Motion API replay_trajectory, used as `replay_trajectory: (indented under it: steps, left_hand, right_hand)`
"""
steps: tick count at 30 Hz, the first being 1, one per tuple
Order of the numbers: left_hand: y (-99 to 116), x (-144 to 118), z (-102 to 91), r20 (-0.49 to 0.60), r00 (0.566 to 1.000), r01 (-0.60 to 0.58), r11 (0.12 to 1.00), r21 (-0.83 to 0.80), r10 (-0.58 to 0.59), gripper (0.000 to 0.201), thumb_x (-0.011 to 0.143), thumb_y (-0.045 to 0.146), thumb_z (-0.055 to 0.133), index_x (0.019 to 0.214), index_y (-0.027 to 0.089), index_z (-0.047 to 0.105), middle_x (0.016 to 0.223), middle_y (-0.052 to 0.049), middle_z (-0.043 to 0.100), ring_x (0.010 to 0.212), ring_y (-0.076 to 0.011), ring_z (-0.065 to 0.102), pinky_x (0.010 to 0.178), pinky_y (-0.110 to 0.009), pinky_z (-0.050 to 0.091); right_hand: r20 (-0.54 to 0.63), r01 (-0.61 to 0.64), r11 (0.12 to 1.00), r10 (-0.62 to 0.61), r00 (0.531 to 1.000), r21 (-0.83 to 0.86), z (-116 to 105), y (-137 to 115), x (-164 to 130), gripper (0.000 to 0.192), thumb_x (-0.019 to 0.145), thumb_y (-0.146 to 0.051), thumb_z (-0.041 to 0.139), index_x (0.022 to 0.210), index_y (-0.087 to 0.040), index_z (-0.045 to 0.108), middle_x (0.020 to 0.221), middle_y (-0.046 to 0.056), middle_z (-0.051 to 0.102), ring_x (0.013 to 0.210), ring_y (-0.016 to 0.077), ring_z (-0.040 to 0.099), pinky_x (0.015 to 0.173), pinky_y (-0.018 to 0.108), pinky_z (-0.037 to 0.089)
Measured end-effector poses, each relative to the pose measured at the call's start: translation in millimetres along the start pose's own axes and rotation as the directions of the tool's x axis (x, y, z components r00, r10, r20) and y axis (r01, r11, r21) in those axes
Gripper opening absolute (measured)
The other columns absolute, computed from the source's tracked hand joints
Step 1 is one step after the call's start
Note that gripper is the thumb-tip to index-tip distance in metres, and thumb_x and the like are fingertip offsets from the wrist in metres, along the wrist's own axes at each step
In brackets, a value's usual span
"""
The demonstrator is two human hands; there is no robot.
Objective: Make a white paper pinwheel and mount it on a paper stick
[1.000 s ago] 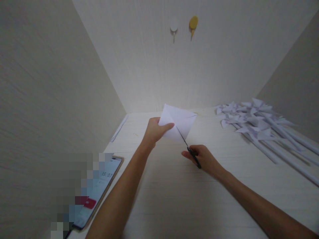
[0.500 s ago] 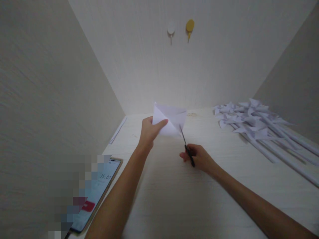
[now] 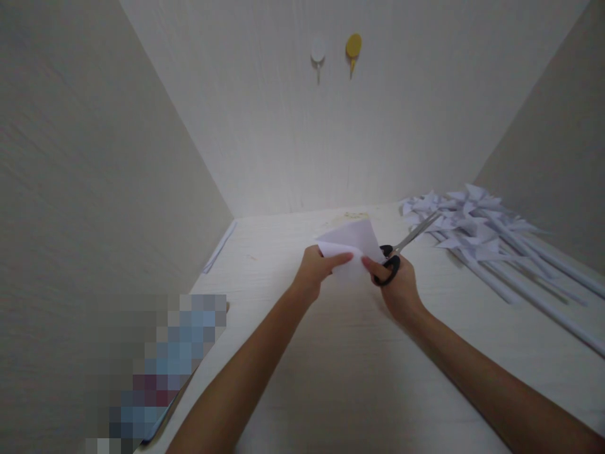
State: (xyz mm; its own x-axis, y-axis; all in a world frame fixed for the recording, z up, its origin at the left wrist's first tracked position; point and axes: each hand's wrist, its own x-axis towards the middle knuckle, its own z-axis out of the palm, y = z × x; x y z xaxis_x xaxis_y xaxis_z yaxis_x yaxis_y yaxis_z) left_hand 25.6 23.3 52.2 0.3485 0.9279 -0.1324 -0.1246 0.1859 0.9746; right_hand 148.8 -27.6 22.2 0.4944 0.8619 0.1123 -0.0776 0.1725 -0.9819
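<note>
A white sheet of paper [image 3: 353, 238], with one part folded over, is held up above the table. My left hand [image 3: 316, 272] pinches its left side, thumb on top. With its thumb, my right hand [image 3: 401, 287] presses on the paper's right lower part. Black-handled scissors [image 3: 412, 234] hang on that same hand. Their handle loops sit around or against its fingers, and the metal blades point up and right, away from the sheet. The fingers beneath the paper are hidden.
Several white paper pinwheels [image 3: 472, 221] on rolled paper sticks [image 3: 539, 291] lie at the right. A narrow folded paper strip [image 3: 220, 248] rests along the left wall. A phone, mostly pixelated, leans at lower left. White [image 3: 317, 50] and yellow [image 3: 353, 45] hooks are on the back wall.
The scissors have swung away from the paper toward the right, and my right hand has come up to grip the sheet. The paper has shifted right and lower, with its fold lying differently.
</note>
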Motion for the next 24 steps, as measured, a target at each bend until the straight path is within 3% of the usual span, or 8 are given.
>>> replay_trajectory:
  steps: [2,7,11,14,18,21,24]
  left_hand:
    - [8,1,-8.4,-0.034,0.999,-0.038,0.996,0.078,0.041,0.033,0.046,0.022,0.073,0.075,0.009,0.063,0.072,-0.008,0.065,0.061,-0.0132,0.057,0.056,-0.025,0.045]
    - [31,1,-28.1,0.078,0.994,-0.100,0.945,0.311,0.080,0.022,0.052,0.024,0.069,0.070,0.011,0.066,0.066,-0.005,0.065,0.055,-0.0109,0.056,0.051,-0.021,0.042]
    - [37,-1,-34.2,0.188,0.982,-0.079,0.892,0.445,-0.007,0.012,0.052,0.020,0.067,0.062,0.013,0.066,0.062,-0.005,0.065,0.054,-0.0127,0.057,0.051,-0.023,0.043]
    - [35,-2,-32.6,0.196,0.980,-0.069,0.876,0.478,-0.030,0.008,0.053,0.020,0.067,0.058,0.014,0.065,0.058,-0.003,0.064,0.051,-0.0116,0.055,0.047,-0.022,0.042]
    - [28,-1,-23.5,0.138,0.990,-0.057,0.872,0.486,-0.012,0.014,0.052,0.024,0.068,0.057,0.012,0.063,0.056,-0.004,0.061,0.049,-0.0114,0.054,0.045,-0.022,0.041]
    - [27,0,-20.1,0.022,0.998,-0.061,0.869,0.491,0.057,0.020,0.050,0.028,0.069,0.058,0.010,0.062,0.057,-0.005,0.060,0.049,-0.0121,0.053,0.043,-0.022,0.040]
    - [34,2,-26.9,-0.143,0.974,-0.095,0.884,0.457,0.178,0.027,0.049,0.030,0.070,0.064,0.009,0.062,0.062,-0.006,0.061,0.052,-0.0132,0.054,0.044,-0.022,0.040]
  right_hand:
    - [0.026,0.011,1.000,-0.011,1.000,0.010,0,0,1,0.033,0.054,-0.037,0.070,0.061,-0.018,0.043,0.047,-0.008,0.040,0.041,0.0056,0.034,0.037,0.020,0.025]
    - [0.123,-0.009,0.999,0.013,0.992,-0.037,0,-3,2,0.034,0.052,-0.038,0.071,0.060,-0.018,0.044,0.047,-0.007,0.039,0.041,0.0059,0.033,0.037,0.021,0.024]
    - [0.033,0.029,0.999,-0.028,0.999,-0.035,-1,-5,1,0.033,0.052,-0.036,0.071,0.058,-0.018,0.043,0.049,-0.006,0.041,0.044,0.0067,0.036,0.040,0.021,0.029]
    - [-0.036,0.074,0.997,-0.075,0.997,-0.034,-2,-4,1,0.034,0.053,-0.035,0.071,0.055,-0.018,0.041,0.049,-0.006,0.040,0.045,0.0066,0.035,0.041,0.021,0.029]
    - [-0.003,0.078,0.995,-0.078,0.997,-0.062,-2,-3,1,0.034,0.052,-0.037,0.071,0.056,-0.018,0.043,0.049,-0.006,0.041,0.045,0.0071,0.036,0.041,0.021,0.030]
    - [0.023,0.086,0.994,-0.085,0.996,-0.062,-3,-1,1,0.032,0.056,-0.040,0.068,0.060,-0.018,0.045,0.049,-0.006,0.042,0.044,0.0069,0.035,0.040,0.021,0.028]
    - [0.195,0.051,0.995,-0.033,0.980,-0.087,-4,2,1,0.034,0.068,-0.047,0.056,0.058,-0.017,0.045,0.048,-0.005,0.042,0.041,0.0065,0.033,0.039,0.021,0.024]
